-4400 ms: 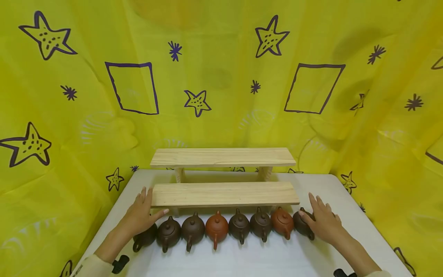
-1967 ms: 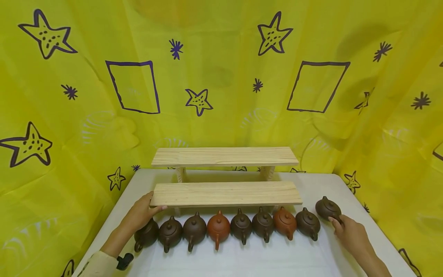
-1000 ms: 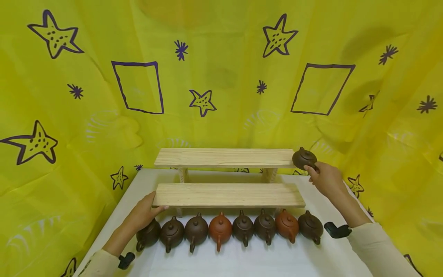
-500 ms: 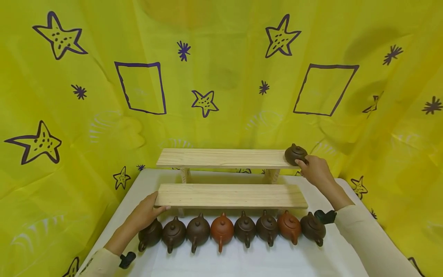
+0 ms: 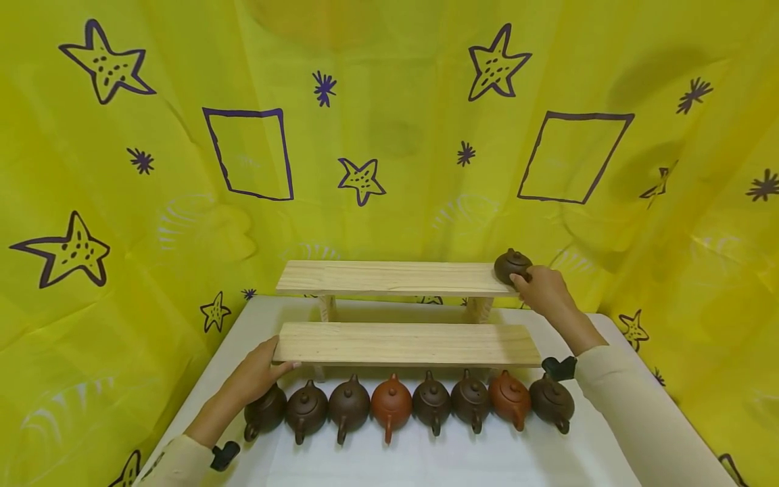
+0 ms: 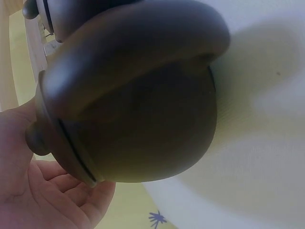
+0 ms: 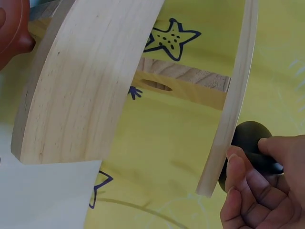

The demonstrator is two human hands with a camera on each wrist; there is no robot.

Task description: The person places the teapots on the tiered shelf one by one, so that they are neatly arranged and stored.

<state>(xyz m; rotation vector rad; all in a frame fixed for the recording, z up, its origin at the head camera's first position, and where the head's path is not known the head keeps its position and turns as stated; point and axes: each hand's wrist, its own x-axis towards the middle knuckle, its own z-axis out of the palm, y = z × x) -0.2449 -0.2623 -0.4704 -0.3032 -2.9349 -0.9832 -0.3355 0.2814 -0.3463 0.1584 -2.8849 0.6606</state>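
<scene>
My right hand (image 5: 546,291) pinches a dark brown teapot (image 5: 508,265) by its handle at the right end of the upper wooden shelf (image 5: 389,276). In the right wrist view, thumb and fingers close on the handle, and the shelf board hides part of the pot (image 7: 250,136). My left hand (image 5: 251,373) holds the left end of the lower wooden shelf (image 5: 408,343), thumb along the front edge and fingers bent around the end. Just below that hand stands the leftmost dark teapot (image 5: 266,410), whose handle and body fill much of the left wrist view.
Several teapots stand in a row before the lower shelf, spouts toward it and handles toward me. Two are reddish: a middle one (image 5: 391,402) and one farther right (image 5: 510,398). They sit on a white-covered table (image 5: 462,456). A yellow patterned curtain (image 5: 389,135) surrounds it.
My right hand took a teapot from the table's right side, lifted it and brought it leftward onto the upper shelf's right end. My left fingers, straighter at first, bent around the lower shelf.
</scene>
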